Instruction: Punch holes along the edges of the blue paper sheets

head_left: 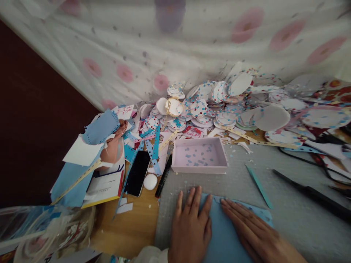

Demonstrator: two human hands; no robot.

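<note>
A sheet of blue paper (223,233) lies on the grey mat (236,182) at the front. My left hand (190,223) rests flat on its left edge, fingers spread. My right hand (252,226) lies flat across its right part, fingers stretched out and close together. Small dark marks or holes show along the sheet's far edge; the hands hide much of the rest. Beyond them stands a shallow white box (200,168) with small blue paper bits (201,160) on its floor. To the right lies a teal tweezers-like tool (259,186).
A black long-handled tool (315,197) lies at the right. Left of the mat are a black marker (163,177), a phone (138,173) and a round white object (150,181). Stacked dotted paper discs (199,108) and paper scraps line the back, before a flowered curtain (137,47).
</note>
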